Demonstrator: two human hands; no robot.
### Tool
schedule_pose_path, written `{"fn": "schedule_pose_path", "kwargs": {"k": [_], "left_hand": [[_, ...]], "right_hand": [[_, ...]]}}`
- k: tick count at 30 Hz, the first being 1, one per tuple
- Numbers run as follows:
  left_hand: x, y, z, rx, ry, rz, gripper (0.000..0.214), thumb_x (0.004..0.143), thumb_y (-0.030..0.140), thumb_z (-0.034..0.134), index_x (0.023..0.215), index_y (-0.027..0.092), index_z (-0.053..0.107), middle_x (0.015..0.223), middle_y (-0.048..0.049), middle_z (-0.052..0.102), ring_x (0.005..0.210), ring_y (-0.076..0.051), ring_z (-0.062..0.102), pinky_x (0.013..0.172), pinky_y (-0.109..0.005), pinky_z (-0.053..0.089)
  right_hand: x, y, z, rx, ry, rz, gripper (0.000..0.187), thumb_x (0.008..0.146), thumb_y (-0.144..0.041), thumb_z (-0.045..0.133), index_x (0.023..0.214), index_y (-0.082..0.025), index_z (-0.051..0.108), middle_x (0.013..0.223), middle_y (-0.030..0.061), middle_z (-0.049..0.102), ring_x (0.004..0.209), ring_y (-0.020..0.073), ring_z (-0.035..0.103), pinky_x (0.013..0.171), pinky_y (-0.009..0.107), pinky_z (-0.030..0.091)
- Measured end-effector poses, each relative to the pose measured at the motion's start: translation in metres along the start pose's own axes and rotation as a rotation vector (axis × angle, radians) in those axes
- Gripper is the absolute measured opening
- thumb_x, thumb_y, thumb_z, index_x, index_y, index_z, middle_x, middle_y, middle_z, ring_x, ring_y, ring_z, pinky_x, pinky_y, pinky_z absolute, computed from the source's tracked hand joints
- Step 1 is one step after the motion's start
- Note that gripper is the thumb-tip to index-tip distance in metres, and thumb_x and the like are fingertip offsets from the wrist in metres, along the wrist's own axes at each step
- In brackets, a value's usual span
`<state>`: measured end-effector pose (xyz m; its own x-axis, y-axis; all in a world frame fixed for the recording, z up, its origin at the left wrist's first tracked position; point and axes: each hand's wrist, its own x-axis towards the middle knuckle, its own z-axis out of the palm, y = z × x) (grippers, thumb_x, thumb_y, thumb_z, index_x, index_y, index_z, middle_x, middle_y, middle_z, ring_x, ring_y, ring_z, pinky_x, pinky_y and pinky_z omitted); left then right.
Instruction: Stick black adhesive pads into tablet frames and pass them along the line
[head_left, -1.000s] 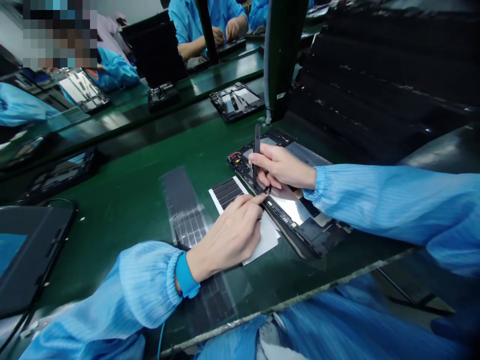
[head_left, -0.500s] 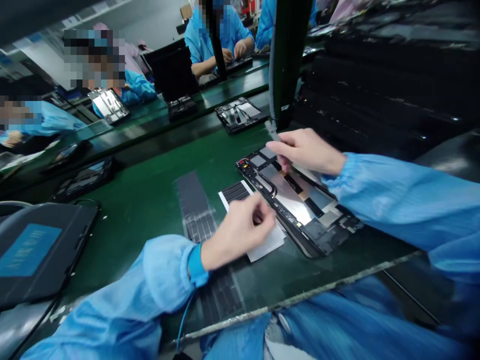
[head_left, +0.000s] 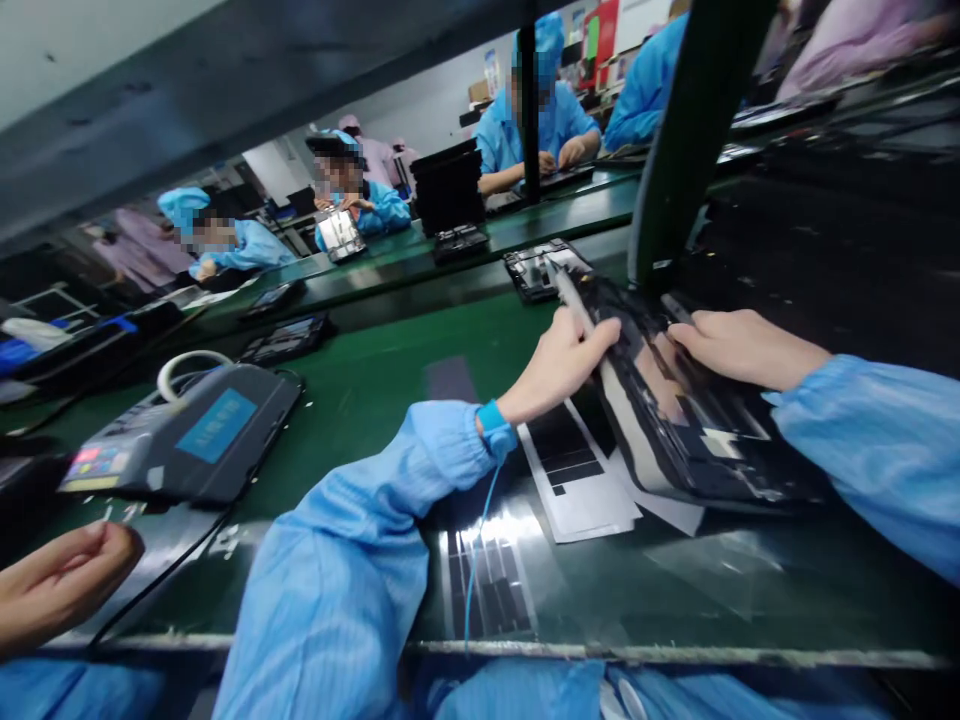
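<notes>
An opened tablet, its inner parts exposed, is tilted with its left side raised; motion blurs it. My left hand is closed around its upper left edge, thumb on top. My right hand is closed over the tablet's right side, with a small grey strip-like piece sticking out past the fingers. What that piece is I cannot make out. White sheets with black adhesive strips lie beside and partly under the tablet. Further left on the bench is a clear film with dark strips.
A dark machine with a blue label stands at left. Another person's hand is at the lower left. More opened tablets lie beyond. A green post rises behind the tablet, beside a dark stack at right. Co-workers sit opposite.
The tablet has gone from lying flat to tilted. My left hand has moved from above the sheets to its edge. The view has shifted left, and another person's hand has appeared.
</notes>
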<state>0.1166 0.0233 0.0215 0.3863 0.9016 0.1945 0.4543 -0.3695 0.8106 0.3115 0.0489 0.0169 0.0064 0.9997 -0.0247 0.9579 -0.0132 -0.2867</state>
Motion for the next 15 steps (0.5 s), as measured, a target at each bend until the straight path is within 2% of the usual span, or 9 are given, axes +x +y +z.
{"fn": "schedule_pose_path", "kwargs": {"k": [2, 5, 7, 11, 13, 15], "left_hand": [[0.018, -0.004, -0.014, 0.041, 0.194, 0.026, 0.025, 0.09, 0.037, 0.032, 0.076, 0.017, 0.038, 0.08, 0.0021, 0.054, 0.072, -0.005, 0.051, 0.064, -0.018, 0.041], [0.044, -0.027, -0.048, -0.061, 0.457, -0.092, 0.02, 0.087, 0.027, 0.044, 0.071, 0.017, 0.039, 0.075, 0.0031, 0.051, 0.073, -0.006, 0.05, 0.066, -0.017, 0.042], [0.057, -0.05, -0.074, -0.108, 0.648, -0.172, 0.018, 0.087, 0.021, 0.047, 0.071, 0.017, 0.04, 0.078, 0.0019, 0.051, 0.075, -0.007, 0.051, 0.067, -0.017, 0.044], [0.062, -0.1, -0.123, -0.098, 0.966, -0.296, 0.011, 0.093, 0.02, 0.038, 0.088, 0.015, 0.045, 0.091, -0.0015, 0.053, 0.087, -0.009, 0.054, 0.079, -0.023, 0.046], [0.055, -0.122, -0.142, -0.095, 1.085, -0.368, 0.017, 0.093, 0.024, 0.04, 0.101, 0.012, 0.049, 0.101, -0.005, 0.055, 0.092, -0.013, 0.055, 0.082, -0.03, 0.047], [0.045, -0.141, -0.156, -0.102, 1.134, -0.43, 0.028, 0.09, 0.03, 0.047, 0.112, 0.013, 0.05, 0.11, -0.0079, 0.055, 0.096, -0.017, 0.056, 0.082, -0.036, 0.049]], "right_hand": [[-0.001, -0.007, 0.001, 0.163, -0.071, 0.026, 0.028, 0.091, -0.036, 0.028, 0.072, -0.02, 0.042, 0.073, 0.0154, 0.061, 0.06, 0.0165, 0.058, 0.065, 0.029, 0.042], [0.004, -0.009, 0.014, 0.256, -0.01, 0.054, 0.025, 0.091, -0.037, 0.03, 0.072, -0.022, 0.036, 0.07, 0.0088, 0.06, 0.055, 0.0138, 0.056, 0.064, 0.027, 0.042], [0.012, -0.005, 0.027, 0.182, 0.024, 0.021, 0.023, 0.091, -0.034, 0.032, 0.071, -0.022, 0.034, 0.072, 0.0071, 0.06, 0.064, 0.0166, 0.058, 0.067, 0.027, 0.042], [0.022, 0.002, 0.05, -0.107, -0.052, -0.046, 0.027, 0.09, -0.044, 0.026, 0.082, -0.021, 0.037, 0.089, 0.0117, 0.061, 0.084, 0.0301, 0.059, 0.065, 0.034, 0.039], [0.021, 0.001, 0.055, -0.194, -0.081, -0.066, 0.031, 0.089, -0.049, 0.023, 0.088, -0.022, 0.038, 0.093, 0.0119, 0.06, 0.085, 0.0331, 0.059, 0.063, 0.035, 0.038], [0.017, -0.001, 0.056, -0.218, -0.076, -0.092, 0.032, 0.089, -0.051, 0.023, 0.087, -0.022, 0.037, 0.093, 0.0107, 0.061, 0.083, 0.0323, 0.06, 0.061, 0.035, 0.036]]}}
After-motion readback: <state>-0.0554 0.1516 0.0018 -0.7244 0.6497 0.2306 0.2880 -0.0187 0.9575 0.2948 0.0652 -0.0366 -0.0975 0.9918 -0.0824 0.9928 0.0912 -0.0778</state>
